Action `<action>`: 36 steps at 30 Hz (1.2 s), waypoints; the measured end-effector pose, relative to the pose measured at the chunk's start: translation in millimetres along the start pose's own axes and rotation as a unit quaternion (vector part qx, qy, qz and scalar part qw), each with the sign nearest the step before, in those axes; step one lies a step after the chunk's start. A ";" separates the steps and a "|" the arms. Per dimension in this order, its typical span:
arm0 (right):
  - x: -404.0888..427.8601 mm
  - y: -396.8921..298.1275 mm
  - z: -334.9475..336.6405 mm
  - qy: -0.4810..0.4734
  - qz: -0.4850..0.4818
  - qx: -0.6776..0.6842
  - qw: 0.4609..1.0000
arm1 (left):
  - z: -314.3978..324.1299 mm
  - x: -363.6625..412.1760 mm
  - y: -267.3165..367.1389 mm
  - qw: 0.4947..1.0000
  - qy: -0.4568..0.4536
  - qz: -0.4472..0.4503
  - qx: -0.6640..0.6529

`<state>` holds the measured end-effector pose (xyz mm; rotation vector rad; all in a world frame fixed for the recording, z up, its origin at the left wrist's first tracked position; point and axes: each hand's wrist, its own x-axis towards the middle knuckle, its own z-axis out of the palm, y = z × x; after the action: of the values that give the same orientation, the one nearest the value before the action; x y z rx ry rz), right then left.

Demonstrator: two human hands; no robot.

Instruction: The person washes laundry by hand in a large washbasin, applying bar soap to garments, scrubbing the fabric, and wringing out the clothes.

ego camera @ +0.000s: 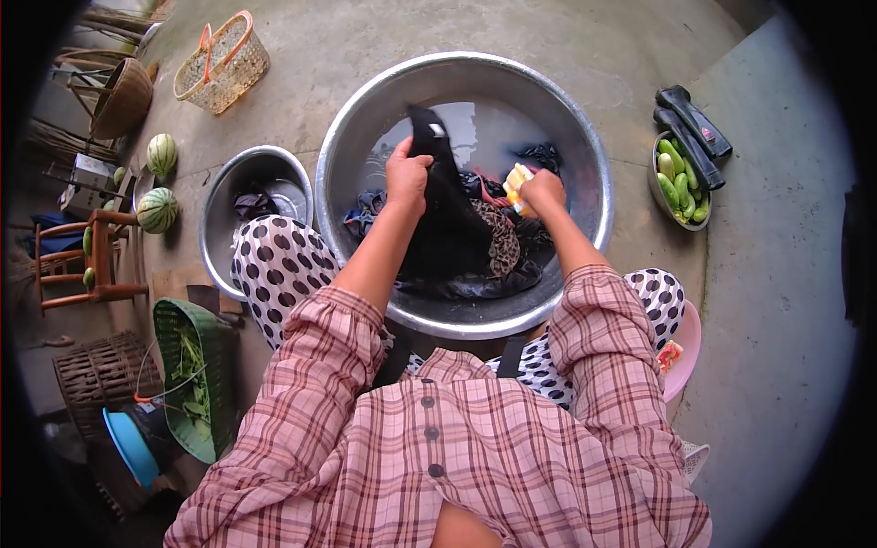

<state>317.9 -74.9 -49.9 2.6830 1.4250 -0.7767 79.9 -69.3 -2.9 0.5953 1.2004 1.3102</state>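
Observation:
A large round metal basin (344, 130) with water and wet clothes stands between my knees. My left hand (409, 176) grips the upper part of a black garment (449, 226) and holds it up, so that the cloth hangs down into the basin. A small white patch shows near its raised end. In my right hand (545, 194) is a yellow-and-white scrubber (515, 183); whether it is a brush or a sponge I cannot tell. Beside the black cloth lies a leopard-print garment (503, 236). Dark wet clothes (363, 214) lie at the basin's left side, partly hidden by my forearm.
A smaller metal basin (214, 198) with dark cloth touches the big one's left. Cucumbers (675, 175) in a bowl and black rubber boots (692, 137) are at right, a pink basin (685, 363) by my knee. Leftward are watermelons (157, 210), a wooden chair (99, 257) and a green basket (171, 411).

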 end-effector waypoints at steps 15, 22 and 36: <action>1.4 -31.7 -27.1 -0.051 -0.146 0.078 0.985 | -59.3 -50.2 -72.7 0.744 -0.064 0.193 0.637; -65.1 -45.3 78.8 -0.085 -0.216 0.178 0.956 | -77.1 -26.2 -89.1 0.816 -0.057 0.045 0.573; -81.6 -43.5 85.9 -0.029 -0.276 0.193 0.941 | -79.6 -31.7 -98.6 0.798 0.001 -0.085 0.597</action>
<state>210.0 -132.5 -80.9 2.4698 2.2591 -1.2692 53.3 -144.0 -106.6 1.3188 1.9801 0.2353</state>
